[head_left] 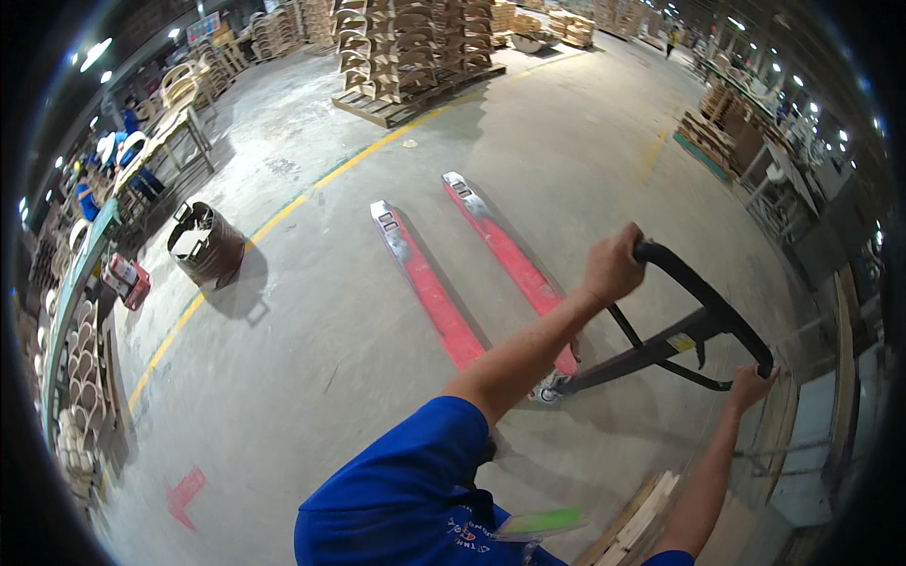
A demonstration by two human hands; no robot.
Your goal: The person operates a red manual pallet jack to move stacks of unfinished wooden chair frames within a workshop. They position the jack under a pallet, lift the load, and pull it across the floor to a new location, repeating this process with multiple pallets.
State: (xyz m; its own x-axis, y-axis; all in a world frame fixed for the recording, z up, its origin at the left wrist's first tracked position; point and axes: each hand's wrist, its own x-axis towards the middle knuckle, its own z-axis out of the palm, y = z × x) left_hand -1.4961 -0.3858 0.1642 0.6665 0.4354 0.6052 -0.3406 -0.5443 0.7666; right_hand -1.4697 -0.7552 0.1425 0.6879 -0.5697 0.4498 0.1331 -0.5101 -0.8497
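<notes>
The left hand (613, 266) is closed in a fist around the upper end of the black loop handle (703, 307) of a pallet jack; its knuckles face the camera and the fingers are hidden behind the bar. The right hand (751, 387) grips the lower end of the same handle, the fingers curled over the bar, though the hand sits near the dark rim and its grip is hard to make out in detail. Both forearms come in from the lower edge, and a blue sleeve (406, 491) covers the left shoulder.

From the handle a black drawbar runs down to the jack's wheel (549, 385), half hidden behind the left forearm. The two red forks (429, 288) lie flat on the concrete floor (311, 358), pointing away toward the far side, with worn metal tips. Nothing rests on them.

A yellow line (283, 215) crosses the floor left of the forks. Beyond it, near the floor's left edge, stands a dark round bin (206, 245) and a red crate (127, 280). At the far edge a pallet of stacked curved wooden parts (415, 57) stands; more wooden pieces (80, 377) line the left edge, blurred by the lens. Pale boards (637, 524) are cut off at the lower edge.
</notes>
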